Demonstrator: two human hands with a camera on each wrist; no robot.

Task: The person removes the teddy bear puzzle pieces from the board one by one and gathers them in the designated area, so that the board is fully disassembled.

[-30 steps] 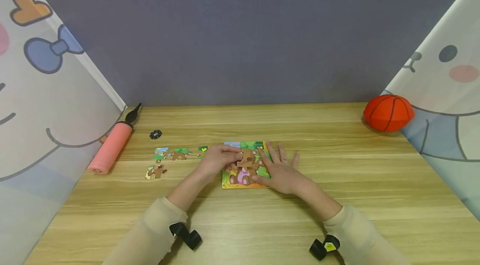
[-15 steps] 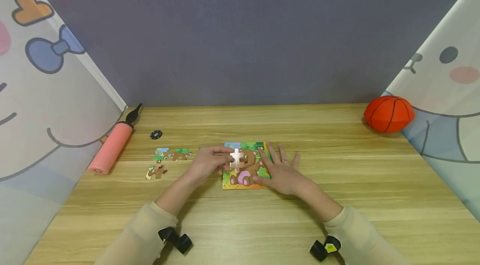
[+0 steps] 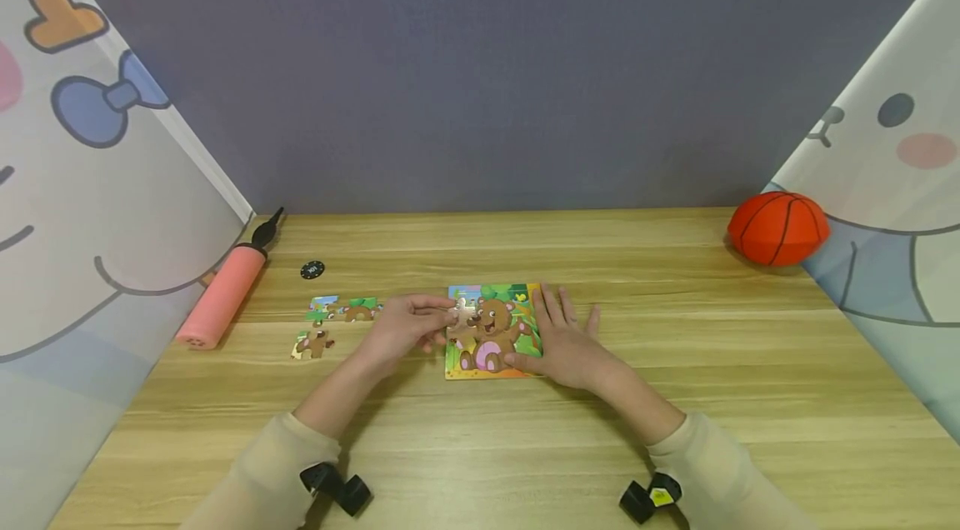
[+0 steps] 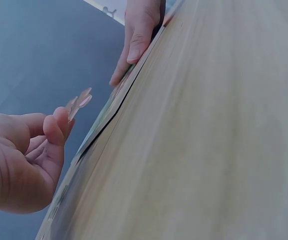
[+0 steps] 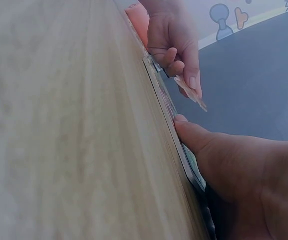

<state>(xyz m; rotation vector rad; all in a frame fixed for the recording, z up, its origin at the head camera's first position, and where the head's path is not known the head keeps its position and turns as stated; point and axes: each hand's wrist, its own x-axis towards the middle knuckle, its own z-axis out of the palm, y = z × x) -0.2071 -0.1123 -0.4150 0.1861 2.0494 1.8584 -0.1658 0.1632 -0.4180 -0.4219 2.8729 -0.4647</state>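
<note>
A bear jigsaw board (image 3: 491, 332) lies at the middle of the wooden table (image 3: 675, 397). My left hand (image 3: 438, 317) pinches a small puzzle piece (image 3: 459, 315) just above the board's left edge. The left wrist view shows that piece (image 4: 79, 102) held at the fingertips, off the board (image 4: 109, 117). My right hand (image 3: 561, 334) lies flat with straight fingers on the board's right side, its thumb (image 5: 196, 136) pressing the board's edge. In the right wrist view the left hand (image 5: 176, 42) holds the piece (image 5: 191, 92) in the air.
Loose puzzle pieces (image 3: 341, 309) and another one (image 3: 312, 342) lie left of the board. A pink hand pump (image 3: 225, 292) and a black disc (image 3: 312, 269) sit at the far left. An orange ball (image 3: 777, 226) rests at the back right. Cartoon-print panels flank the table.
The left hand has drawn back to the left from over the bear picture, carrying a piece to the board's left edge. The right hand has stayed flat on the board.
</note>
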